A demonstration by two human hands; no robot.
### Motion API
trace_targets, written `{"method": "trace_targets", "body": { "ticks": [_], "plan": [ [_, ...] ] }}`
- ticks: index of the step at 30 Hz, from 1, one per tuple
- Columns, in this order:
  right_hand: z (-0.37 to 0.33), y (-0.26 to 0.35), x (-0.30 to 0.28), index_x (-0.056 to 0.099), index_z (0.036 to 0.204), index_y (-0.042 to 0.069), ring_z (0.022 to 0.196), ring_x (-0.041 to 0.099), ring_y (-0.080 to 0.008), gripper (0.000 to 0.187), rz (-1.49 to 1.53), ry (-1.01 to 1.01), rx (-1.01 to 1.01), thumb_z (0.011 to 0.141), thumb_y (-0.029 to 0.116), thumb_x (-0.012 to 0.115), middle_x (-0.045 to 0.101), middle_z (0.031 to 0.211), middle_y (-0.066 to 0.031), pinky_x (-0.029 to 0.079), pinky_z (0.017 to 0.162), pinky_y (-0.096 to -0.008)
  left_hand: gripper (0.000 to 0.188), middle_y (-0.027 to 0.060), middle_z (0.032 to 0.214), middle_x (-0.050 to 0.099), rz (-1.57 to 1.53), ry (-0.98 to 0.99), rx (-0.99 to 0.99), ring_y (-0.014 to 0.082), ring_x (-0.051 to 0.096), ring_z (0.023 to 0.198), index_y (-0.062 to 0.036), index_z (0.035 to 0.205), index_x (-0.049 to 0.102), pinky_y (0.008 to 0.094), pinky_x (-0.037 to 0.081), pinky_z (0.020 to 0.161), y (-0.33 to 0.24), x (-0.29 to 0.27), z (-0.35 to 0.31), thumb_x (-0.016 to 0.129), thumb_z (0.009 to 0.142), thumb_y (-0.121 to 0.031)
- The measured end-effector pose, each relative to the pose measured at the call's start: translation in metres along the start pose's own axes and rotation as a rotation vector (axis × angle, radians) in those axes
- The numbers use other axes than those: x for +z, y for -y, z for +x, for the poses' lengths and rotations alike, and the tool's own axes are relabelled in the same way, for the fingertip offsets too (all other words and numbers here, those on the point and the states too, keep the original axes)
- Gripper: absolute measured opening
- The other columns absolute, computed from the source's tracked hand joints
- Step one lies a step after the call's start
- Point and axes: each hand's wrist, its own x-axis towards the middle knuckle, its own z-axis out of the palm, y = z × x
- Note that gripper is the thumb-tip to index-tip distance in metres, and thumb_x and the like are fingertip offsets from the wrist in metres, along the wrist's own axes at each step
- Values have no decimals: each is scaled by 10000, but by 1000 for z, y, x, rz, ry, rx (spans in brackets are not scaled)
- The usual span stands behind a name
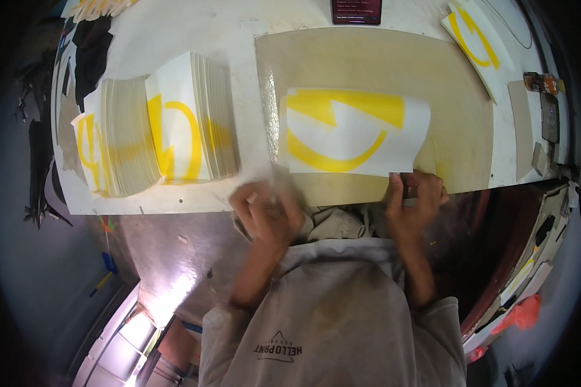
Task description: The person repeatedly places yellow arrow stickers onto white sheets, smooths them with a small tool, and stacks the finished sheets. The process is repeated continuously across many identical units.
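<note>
Hands (265, 208) (418, 198) at a yellow-printed sheet (358, 126), left blurred, perhaps empty

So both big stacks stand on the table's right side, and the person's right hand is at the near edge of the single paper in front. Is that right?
Not quite: the head view shows both big stacks on the table's left side. The right hand is indeed at the paper's near edge.

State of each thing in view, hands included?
Printed sheet: on mat, yellow print up
Mat: flat
Left hand: fingers curled, blurred, grip unclear
Right hand: at sheet's lower edge, grip unclear
Left stack: piled, print showing
Right stack: piled, print showing
Phone: screen lit, partly out of frame
</note>
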Motion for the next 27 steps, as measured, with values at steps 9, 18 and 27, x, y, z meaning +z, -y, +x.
{"method": "trace_targets", "body": {
  "ticks": [9, 18, 27],
  "plan": [
    [26, -26, -26, 634, 1256, 17, 1020, 636, -224, 343, 488, 102, 278, 951, 151, 716, 670, 1073, -93, 475, 939, -385, 485, 209, 1500, 551, 30, 693, 209, 401, 488, 1419, 1, 1394, 635, 615, 371, 1168, -47, 4, 19, 678, 970, -230],
    [151, -24, 1, 247, 1610, -32, 1167, 654, -234, 723, 1578, 504, 463, 1031, 173, 628, 665, 1303, -223, 491, 1056, -379, 405, 125, 1330, 648, 74, 657, 357, 287, 595, 1207, -91, 1298, 712, 498, 421, 1070, -39, 17, 41, 725, 932, -265],
    [95, 13, -7, 646, 1201, -44, 902, 698, -294, 281, 431, -52, -208, 930, -11, 717, 702, 1069, -163, 576, 802, -366, 685, 168, 1597, 441, -9, 857, 382, 359, 399, 1485, -33, 1468, 550, 553, 293, 1233, -21, 23, 93, 726, 924, -410]
  ]
}}
